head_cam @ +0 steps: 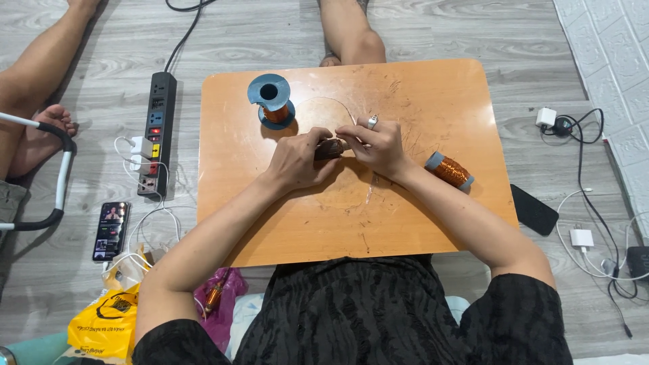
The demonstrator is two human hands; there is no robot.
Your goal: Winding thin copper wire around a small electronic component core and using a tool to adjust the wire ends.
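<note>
Both my hands meet at the middle of a small orange wooden table. My left hand grips a small dark object, mostly hidden by the fingers. My right hand, with a ring on one finger, pinches at the same object from the right. A thin copper wire loops from the hands toward a blue spool of copper wire standing upright at the table's far left. A second spool of copper wire with grey ends lies on its side beside my right forearm.
A black power strip with white chargers and a phone lie on the floor at left, near another person's leg. Yellow and pink bags sit at lower left. A dark phone, cables and chargers lie at right.
</note>
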